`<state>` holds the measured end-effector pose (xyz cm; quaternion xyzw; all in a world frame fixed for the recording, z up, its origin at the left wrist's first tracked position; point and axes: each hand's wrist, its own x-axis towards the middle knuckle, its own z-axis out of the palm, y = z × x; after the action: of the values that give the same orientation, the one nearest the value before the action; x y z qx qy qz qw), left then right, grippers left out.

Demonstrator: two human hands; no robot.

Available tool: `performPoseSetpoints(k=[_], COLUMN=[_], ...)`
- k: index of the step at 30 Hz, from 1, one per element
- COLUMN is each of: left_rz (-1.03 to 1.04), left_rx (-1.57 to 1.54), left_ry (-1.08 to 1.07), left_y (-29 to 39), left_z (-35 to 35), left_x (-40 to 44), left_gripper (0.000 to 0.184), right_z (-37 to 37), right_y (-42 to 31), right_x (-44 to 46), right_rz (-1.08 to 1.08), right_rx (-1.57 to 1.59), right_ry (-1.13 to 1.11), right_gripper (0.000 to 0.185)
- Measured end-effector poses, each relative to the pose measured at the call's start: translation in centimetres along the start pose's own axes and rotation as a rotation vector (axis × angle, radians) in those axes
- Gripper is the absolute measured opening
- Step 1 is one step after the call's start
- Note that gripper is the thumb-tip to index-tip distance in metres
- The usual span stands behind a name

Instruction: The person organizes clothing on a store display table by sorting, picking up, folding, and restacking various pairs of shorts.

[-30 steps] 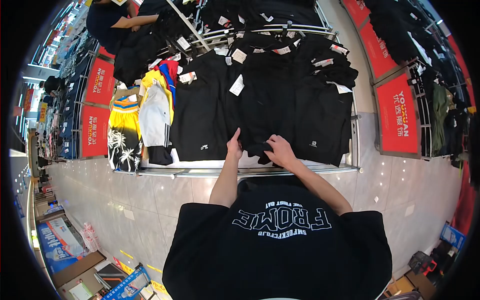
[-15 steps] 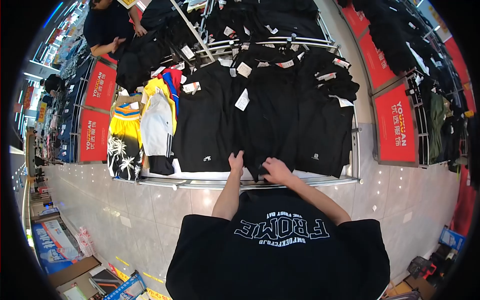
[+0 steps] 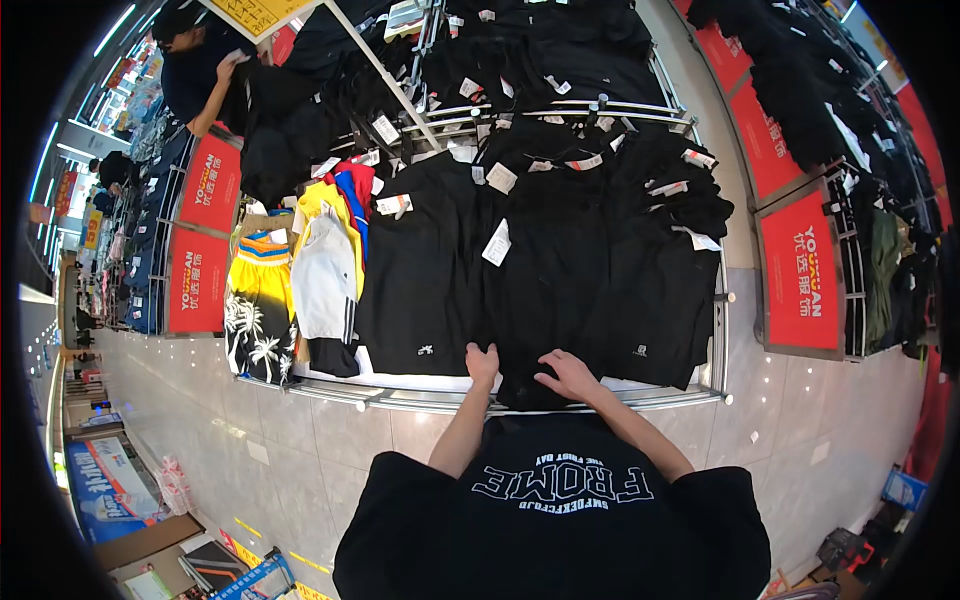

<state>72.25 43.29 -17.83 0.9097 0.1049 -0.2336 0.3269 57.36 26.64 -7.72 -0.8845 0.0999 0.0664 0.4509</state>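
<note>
Black shorts [image 3: 548, 300] lie flat in the middle of the display table, with the lower hem over the front edge. My left hand [image 3: 483, 366] is at their lower left side, thumb and fingers slightly apart, the fingertips against the dark cloth. On the lower right part of the same shorts rests my right hand [image 3: 568, 376], open with its fingers spread. Black shorts with a small white logo [image 3: 415, 290] lie to the left, and another dark pair [image 3: 655, 310] lies to the right. A white tag [image 3: 497, 243] sits on the middle pair.
Yellow-and-black palm-print shorts [image 3: 262, 300] and grey shorts [image 3: 325, 280] lie at the table's left. A metal rail [image 3: 450, 400] runs along the front. Red sign panels [image 3: 800, 270] stand across the right aisle. Another person [image 3: 195, 75] stands at the upper left, one hand raised.
The middle shorts' gathered hem is now spread out flat. My right hand has let go of the hem and opened on the cloth. The view has shifted slightly, and the other person's hand has risen.
</note>
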Motion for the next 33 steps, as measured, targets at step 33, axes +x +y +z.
performPoseSetpoints(k=[33], left_rz=[1.150], left_rx=[0.668], left_ry=[0.229], left_y=[42.2], left_z=[9.6], left_x=[11.7], left_gripper=[0.053], right_z=[-4.0], right_y=[10.8], right_x=[1.9], right_rz=[0.476], right_rx=[0.575], right_ry=[0.114], right_gripper=[0.029])
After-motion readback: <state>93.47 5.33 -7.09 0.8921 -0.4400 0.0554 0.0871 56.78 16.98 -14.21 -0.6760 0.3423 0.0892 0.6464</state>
